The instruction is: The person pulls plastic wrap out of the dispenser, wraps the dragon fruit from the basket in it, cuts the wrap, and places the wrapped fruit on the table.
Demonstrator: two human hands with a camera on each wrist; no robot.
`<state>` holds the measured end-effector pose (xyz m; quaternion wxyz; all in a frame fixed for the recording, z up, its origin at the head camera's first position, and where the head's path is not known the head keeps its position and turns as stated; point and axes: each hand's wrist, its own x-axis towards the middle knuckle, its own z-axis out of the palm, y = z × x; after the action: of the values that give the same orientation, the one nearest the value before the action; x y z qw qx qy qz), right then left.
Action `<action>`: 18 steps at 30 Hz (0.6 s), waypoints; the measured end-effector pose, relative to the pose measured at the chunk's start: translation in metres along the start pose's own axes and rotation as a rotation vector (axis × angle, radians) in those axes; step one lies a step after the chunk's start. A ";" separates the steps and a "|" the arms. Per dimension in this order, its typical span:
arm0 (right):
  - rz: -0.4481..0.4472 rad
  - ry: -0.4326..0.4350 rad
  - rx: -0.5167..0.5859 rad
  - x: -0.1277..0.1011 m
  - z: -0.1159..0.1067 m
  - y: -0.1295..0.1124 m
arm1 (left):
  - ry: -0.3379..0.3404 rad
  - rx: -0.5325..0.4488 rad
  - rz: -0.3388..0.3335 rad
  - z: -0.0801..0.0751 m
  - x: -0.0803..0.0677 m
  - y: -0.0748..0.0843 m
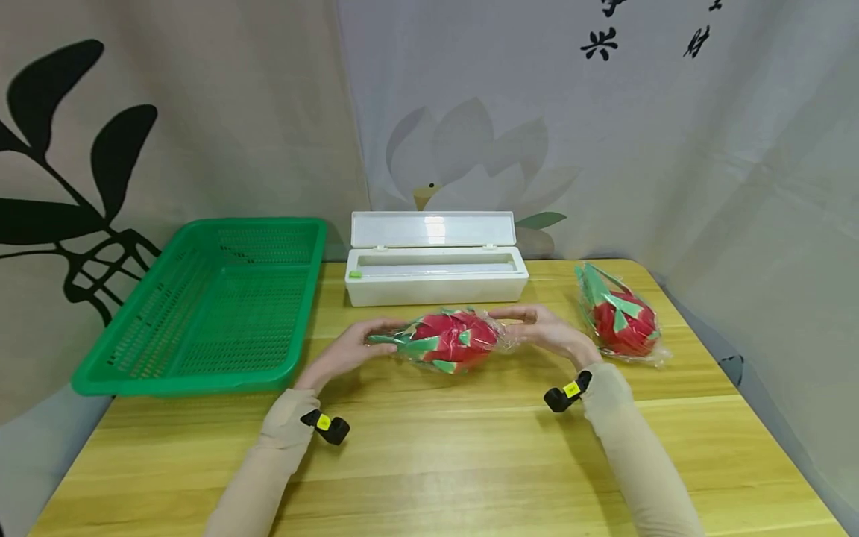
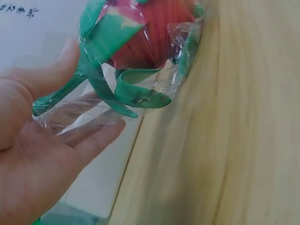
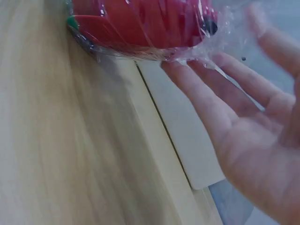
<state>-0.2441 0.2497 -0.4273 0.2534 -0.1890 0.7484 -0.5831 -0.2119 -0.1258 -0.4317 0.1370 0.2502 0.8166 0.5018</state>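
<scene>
A red dragon fruit (image 1: 456,339) with green leaf tips lies in clear plastic wrap before me, just above or on the table. My left hand (image 1: 356,347) holds its leafy end, thumb on the near side and fingers beyond. The left wrist view shows the thumb against the green leaves (image 2: 105,47) and wrap. At the opposite end, my right hand (image 1: 540,328) touches the loose wrap with extended fingers (image 3: 201,89). Behind the fruit stands a white wrap dispenser box (image 1: 436,291) with its lid raised.
To the left sits a green plastic basket (image 1: 305,328) with perforated sides. A second wrapped dragon fruit (image 1: 627,324) rests at the table's back right. The wooden table (image 1: 456,462) meets a printed curtain (image 1: 268,112) at the back.
</scene>
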 end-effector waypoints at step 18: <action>-0.092 0.345 -0.266 0.023 0.027 -0.010 | 0.416 -0.120 -0.188 0.007 -0.002 -0.005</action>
<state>-0.2463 0.2127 -0.4268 0.0673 -0.1521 0.8414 -0.5141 -0.2080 -0.1237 -0.4394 0.0265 0.0558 0.8158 0.5751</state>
